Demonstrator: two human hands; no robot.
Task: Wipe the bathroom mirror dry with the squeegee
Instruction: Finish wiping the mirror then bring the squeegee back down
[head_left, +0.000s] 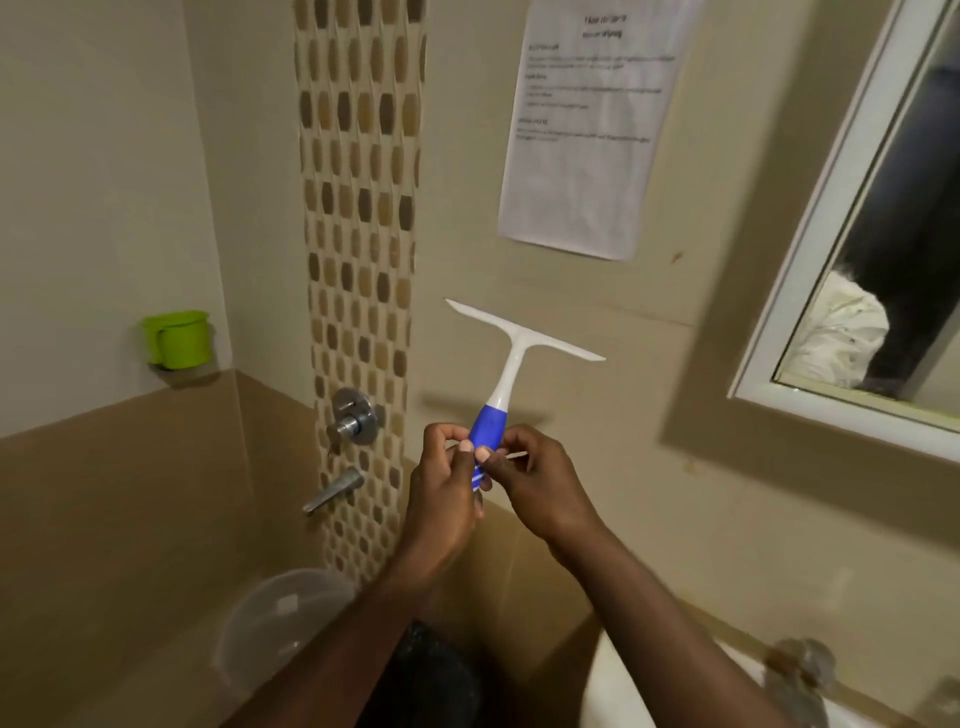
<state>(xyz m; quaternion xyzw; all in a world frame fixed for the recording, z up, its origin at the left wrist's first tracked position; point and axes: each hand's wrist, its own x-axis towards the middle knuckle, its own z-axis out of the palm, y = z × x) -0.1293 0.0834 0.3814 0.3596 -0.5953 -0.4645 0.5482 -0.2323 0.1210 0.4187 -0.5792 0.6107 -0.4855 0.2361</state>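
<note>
I hold a squeegee (511, 358) upright in front of the tiled wall; it has a white T-shaped blade on top and a blue handle below. My left hand (441, 493) is wrapped around the lower handle. My right hand (540, 483) pinches the same handle from the right, its fingertips touching the blue grip. The blade tilts down to the right. The white-framed mirror (893, 218) hangs on the wall at the far right, well apart from the blade.
A printed paper notice (587, 119) is stuck on the wall above the squeegee. A mosaic tile strip carries a shower mixer (356, 415) and spout (332, 491). A green mug (176, 338) sits on the ledge at left. A clear bucket (283, 623) stands below; a white basin (675, 691) is at lower right.
</note>
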